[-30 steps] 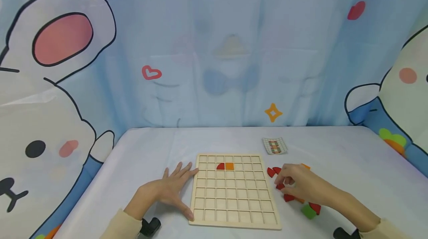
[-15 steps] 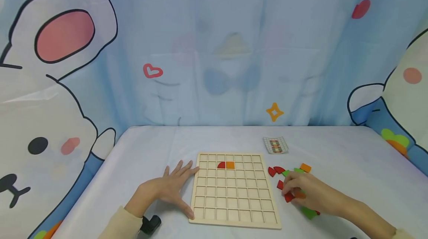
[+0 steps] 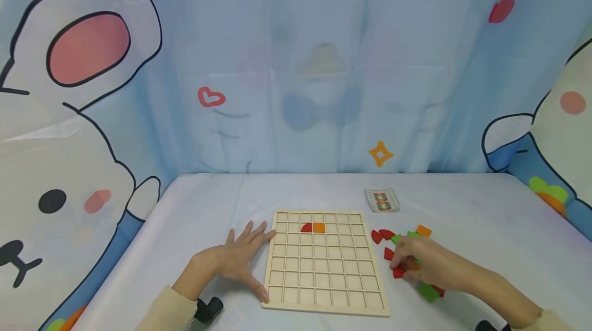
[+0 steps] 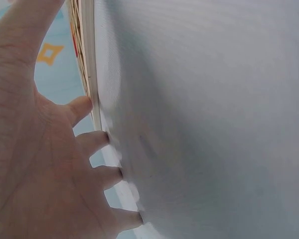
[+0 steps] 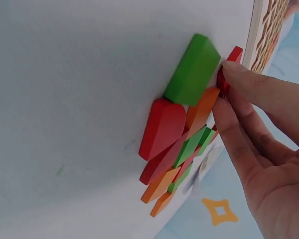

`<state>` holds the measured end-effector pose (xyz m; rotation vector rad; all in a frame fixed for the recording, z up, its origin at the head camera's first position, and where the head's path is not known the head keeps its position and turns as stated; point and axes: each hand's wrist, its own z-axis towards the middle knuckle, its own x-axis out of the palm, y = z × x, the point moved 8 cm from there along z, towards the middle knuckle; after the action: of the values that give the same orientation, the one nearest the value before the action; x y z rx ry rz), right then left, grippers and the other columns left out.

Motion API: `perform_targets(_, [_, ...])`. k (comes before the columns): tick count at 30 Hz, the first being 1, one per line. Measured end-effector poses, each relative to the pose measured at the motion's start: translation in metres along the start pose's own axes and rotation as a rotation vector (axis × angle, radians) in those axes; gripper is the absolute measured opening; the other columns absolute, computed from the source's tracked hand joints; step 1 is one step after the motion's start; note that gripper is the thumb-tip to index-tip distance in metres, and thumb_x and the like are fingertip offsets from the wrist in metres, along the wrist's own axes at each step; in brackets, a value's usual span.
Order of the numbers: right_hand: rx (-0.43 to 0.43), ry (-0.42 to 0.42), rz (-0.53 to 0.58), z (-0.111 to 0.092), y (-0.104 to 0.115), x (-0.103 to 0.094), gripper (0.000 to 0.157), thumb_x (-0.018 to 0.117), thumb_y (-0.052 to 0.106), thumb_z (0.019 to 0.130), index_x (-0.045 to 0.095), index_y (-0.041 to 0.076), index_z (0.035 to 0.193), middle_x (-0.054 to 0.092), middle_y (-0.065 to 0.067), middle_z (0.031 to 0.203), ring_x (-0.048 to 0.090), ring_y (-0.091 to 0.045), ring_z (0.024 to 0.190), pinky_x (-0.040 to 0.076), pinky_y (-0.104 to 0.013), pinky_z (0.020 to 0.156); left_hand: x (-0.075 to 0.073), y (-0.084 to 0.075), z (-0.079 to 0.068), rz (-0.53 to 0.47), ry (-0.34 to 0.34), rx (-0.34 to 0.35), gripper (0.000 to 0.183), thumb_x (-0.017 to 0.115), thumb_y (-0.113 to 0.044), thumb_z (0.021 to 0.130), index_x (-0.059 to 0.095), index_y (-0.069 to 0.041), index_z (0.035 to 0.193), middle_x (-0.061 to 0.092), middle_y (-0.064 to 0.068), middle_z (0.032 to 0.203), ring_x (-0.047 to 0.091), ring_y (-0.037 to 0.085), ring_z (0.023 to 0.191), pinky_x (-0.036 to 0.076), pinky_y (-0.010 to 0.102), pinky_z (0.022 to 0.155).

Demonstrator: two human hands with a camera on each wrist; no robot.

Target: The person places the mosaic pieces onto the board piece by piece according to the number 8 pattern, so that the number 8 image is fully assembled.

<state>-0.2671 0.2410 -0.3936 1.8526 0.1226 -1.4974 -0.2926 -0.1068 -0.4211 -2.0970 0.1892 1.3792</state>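
A wooden grid board (image 3: 324, 269) lies on the table, with a red quarter-round block (image 3: 307, 227) and an orange square block (image 3: 319, 227) side by side in its upper cells. My left hand (image 3: 233, 261) is spread at the board's left side, thumb and forefinger touching the edge. To the right, my right hand (image 3: 427, 261) is low over a cluster of loose blocks. Its thumb and fingertips pinch a red block (image 5: 221, 82), partly hidden by the thumb. Close by are another red block (image 5: 235, 54), a thick green block (image 5: 194, 72) and an orange block (image 5: 203, 109).
Several more red, green and orange blocks lie about the right hand, among them two red ones (image 3: 386, 234) near the board and an orange one (image 3: 423, 231) behind. A small printed pattern card (image 3: 382, 200) lies farther back. A patterned curtain (image 3: 296, 63) hangs behind the table.
My right hand has moved slightly right and toward me over the blocks, uncovering green and orange ones behind it, and now pinches a red block. My left hand stays at the board.
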Motion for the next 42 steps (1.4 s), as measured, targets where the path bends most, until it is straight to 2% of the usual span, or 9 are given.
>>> perform_targets(3, [0.027, 0.015, 0.038, 0.002, -0.003, -0.001, 0.022, 0.087, 0.003, 0.083, 0.078, 0.017, 0.097, 0.059, 0.009, 0.092, 0.051, -0.004, 0.077, 0.051, -0.021, 0.067, 0.000, 0.001, 0.000, 0.003, -0.004, 0.000, 0.129, 0.095, -0.055, 0.071, 0.018, -0.018, 0.169, 0.005, 0.015, 0.175, -0.003, 0.042, 0.160, -0.001, 0.074, 0.120])
perform_targets(10, [0.029, 0.058, 0.138, 0.002, -0.012, 0.000, 0.019, 0.085, 0.005, 0.086, 0.077, 0.015, 0.099, 0.060, 0.005, 0.095, 0.057, -0.004, 0.076, 0.055, -0.021, 0.069, -0.001, 0.000, 0.001, 0.017, -0.017, -0.011, 0.130, 0.094, -0.058, 0.069, 0.020, -0.018, 0.168, 0.007, 0.015, 0.175, -0.001, 0.042, 0.160, 0.001, 0.074, 0.120])
perform_targets(19, [0.064, 0.078, 0.180, 0.004, -0.017, 0.001, 0.020, 0.085, 0.005, 0.086, 0.075, 0.016, 0.099, 0.061, 0.003, 0.095, 0.057, -0.007, 0.078, 0.055, -0.021, 0.071, -0.001, -0.001, 0.001, 0.011, -0.012, -0.011, 0.130, 0.094, -0.057, 0.070, 0.019, -0.019, 0.169, 0.006, 0.015, 0.176, -0.002, 0.042, 0.160, 0.000, 0.074, 0.120])
perform_targets(27, [0.018, 0.053, 0.085, 0.004, -0.013, 0.001, 0.016, 0.087, 0.009, 0.084, 0.084, 0.023, 0.093, 0.058, 0.010, 0.089, 0.050, -0.003, 0.082, 0.052, -0.020, 0.070, -0.001, 0.000, 0.000, 0.009, -0.002, -0.024, 0.130, 0.094, -0.057, 0.070, 0.018, -0.020, 0.169, 0.005, 0.013, 0.176, -0.003, 0.040, 0.161, 0.000, 0.073, 0.121])
perform_targets(34, [-0.029, 0.049, 0.054, 0.001, -0.005, 0.003, 0.020, 0.086, 0.007, 0.085, 0.084, 0.023, 0.098, 0.058, 0.014, 0.090, 0.051, -0.001, 0.082, 0.055, -0.020, 0.070, 0.000, -0.001, 0.001, 0.000, 0.001, -0.016, 0.129, 0.094, -0.056, 0.071, 0.019, -0.019, 0.169, 0.005, 0.014, 0.176, -0.004, 0.040, 0.161, -0.001, 0.073, 0.121])
perform_targets(42, [-0.006, 0.050, -0.001, 0.000, -0.004, 0.001, 0.015, 0.086, 0.017, 0.087, 0.082, 0.028, 0.096, 0.057, 0.016, 0.089, 0.051, -0.001, 0.084, 0.054, -0.020, 0.073, 0.000, 0.000, 0.001, 0.008, -0.003, -0.011, 0.131, 0.094, -0.057, 0.070, 0.018, -0.019, 0.169, 0.005, 0.015, 0.176, -0.004, 0.041, 0.160, -0.001, 0.073, 0.121])
